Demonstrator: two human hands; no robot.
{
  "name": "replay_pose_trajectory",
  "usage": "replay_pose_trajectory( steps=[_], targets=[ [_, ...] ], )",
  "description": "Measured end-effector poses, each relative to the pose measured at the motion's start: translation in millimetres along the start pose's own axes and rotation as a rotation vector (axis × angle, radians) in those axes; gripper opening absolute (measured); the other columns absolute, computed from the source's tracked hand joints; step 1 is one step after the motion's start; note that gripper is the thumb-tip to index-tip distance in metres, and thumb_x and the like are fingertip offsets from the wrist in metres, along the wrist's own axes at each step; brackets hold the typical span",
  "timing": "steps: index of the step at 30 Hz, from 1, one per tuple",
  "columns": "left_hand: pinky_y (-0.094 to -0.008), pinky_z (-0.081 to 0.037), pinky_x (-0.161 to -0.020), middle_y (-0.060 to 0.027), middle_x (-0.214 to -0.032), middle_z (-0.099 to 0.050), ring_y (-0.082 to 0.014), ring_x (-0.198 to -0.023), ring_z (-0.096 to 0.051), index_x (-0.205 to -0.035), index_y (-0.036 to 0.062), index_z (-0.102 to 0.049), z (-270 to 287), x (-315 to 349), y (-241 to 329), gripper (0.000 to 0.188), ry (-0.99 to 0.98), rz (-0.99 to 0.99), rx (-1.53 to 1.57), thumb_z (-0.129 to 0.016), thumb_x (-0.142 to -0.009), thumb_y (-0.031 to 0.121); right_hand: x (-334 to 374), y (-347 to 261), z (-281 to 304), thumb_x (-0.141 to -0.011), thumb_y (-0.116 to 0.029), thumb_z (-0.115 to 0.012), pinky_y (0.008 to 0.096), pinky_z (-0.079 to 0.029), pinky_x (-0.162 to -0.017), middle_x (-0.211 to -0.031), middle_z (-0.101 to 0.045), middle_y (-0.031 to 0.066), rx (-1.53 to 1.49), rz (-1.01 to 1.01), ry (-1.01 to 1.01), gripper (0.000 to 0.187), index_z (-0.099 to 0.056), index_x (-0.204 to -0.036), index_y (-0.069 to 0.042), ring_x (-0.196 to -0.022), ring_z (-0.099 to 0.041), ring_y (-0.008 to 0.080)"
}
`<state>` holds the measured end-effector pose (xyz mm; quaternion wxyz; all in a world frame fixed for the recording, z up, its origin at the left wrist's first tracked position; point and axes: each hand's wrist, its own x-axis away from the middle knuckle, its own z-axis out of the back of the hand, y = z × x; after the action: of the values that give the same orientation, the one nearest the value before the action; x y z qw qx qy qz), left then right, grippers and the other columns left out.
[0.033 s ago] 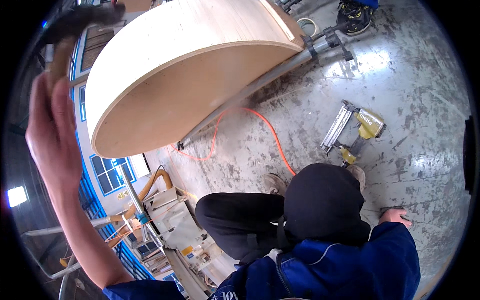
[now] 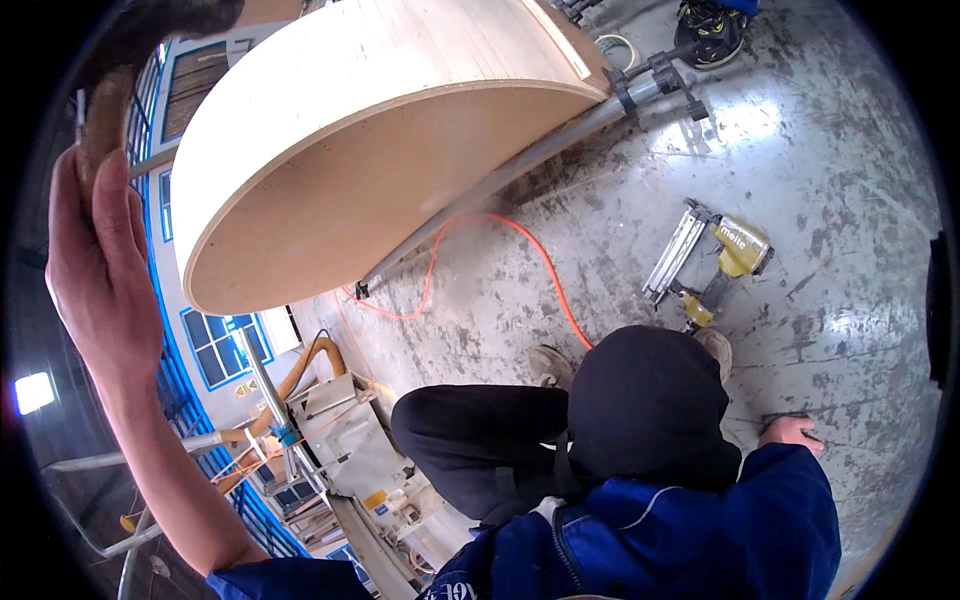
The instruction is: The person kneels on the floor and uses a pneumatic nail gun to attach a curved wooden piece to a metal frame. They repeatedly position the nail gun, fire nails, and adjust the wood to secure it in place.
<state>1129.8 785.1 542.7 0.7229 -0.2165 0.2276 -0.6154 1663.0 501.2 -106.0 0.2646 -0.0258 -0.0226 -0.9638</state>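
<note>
Clearly, the curved plywood shell (image 2: 330, 125), long axis slanting up rightward, lies right of the nearer left hand (image 2: 108, 275), whose grip is clamped round a hammer (image 2: 110, 105).

Head of hammer (image 2: 108, 112) was blurred, cut off by top edge; handle's lower end was hidden in L hand (image 2: 105, 270). R hand's (image 2: 790, 434) fingers were too small to tell apart. Curved plywd. shell (image 2: 390, 75) was cut off up top, co-worker's leg ditto above shoe (image 2: 708, 38). Orange hose (image 2: 548, 265) vanished behind R knee (image 2: 650, 400).
</note>
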Motion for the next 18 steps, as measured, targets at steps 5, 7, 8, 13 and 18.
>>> replay_pose_trajectory(
  steps=[5,7,8,13,18],
  targets=[
    [-0.039,-0.05,-0.057,-0.0207,-0.08,-0.067,-0.0248,-0.064,-0.066,-0.12,0.007,-0.057,-45.7,0.8,-7.0,0.024,-0.283,-0.068,-0.164,-0.051,-0.11,0.028,-1.5,2.1,-15.2,-0.101,-0.052,-0.044,0.0484,-0.03,-0.117,-0.154,-0.045,0.0171,0.002,0.021,-0.042,0.072,-0.039,-0.152,-0.002,-0.142,-0.042,0.0353],
    [-0.0386,-0.049,-0.057,-0.0201,-0.079,-0.066,-0.0248,-0.062,-0.064,-0.119,0.006,-0.058,-34.6,-12.7,-2.9,0.025,-0.235,-0.057,-0.057,-0.051,-0.11,0.028,-0.8,-0.9,-12.7,-0.101,-0.052,-0.044,0.0484,-0.03,-0.117,-0.154,-0.046,0.0172,0.0,-0.008,-0.02,0.072,-0.04,-0.152,-0.002,-0.141,-0.042,0.0353],
    [-0.0349,-0.049,-0.054,-0.0191,-0.08,-0.067,-0.0212,-0.062,-0.063,-0.12,0.0065,-0.061,-29.8,-11.8,-0.1,0.027,-0.108,-0.032,-0.016,-0.05,-0.11,0.03,-3.0,-1.1,-15.8,-0.101,-0.052,-0.044,0.0484,-0.03,-0.117,-0.153,-0.046,0.0172,-0.002,-0.018,-0.007,0.072,-0.04,-0.152,-0.002,-0.141,-0.042,0.0353],
    [-0.0351,-0.052,-0.056,-0.0143,-0.079,-0.068,-0.0181,-0.061,-0.064,-0.113,0.0017,-0.061,-27.5,-2.8,10.9,0.031,0.003,0.109,0.058,-0.051,-0.11,0.031,-1.3,1.1,-9.2,-0.1,-0.051,-0.045,0.0485,-0.031,-0.116,-0.152,-0.046,0.0174,0.006,-0.023,-0.004,0.071,-0.041,-0.151,-0.001,-0.14,-0.043,0.0355],
    [-0.0442,-0.051,-0.064,-0.0233,-0.079,-0.067,-0.0338,-0.065,-0.065,-0.107,-0.001,-0.06,-31.9,-27.9,22.8,0.03,-0.253,-0.164,-0.015,-0.054,-0.108,0.029,-1.0,6.2,-11.4,-0.1,-0.051,-0.045,0.0486,-0.032,-0.115,-0.151,-0.047,0.0175,-0.003,-0.019,-0.025,0.071,-0.041,-0.15,-0.001,-0.139,-0.044,0.0356]
  ],
)
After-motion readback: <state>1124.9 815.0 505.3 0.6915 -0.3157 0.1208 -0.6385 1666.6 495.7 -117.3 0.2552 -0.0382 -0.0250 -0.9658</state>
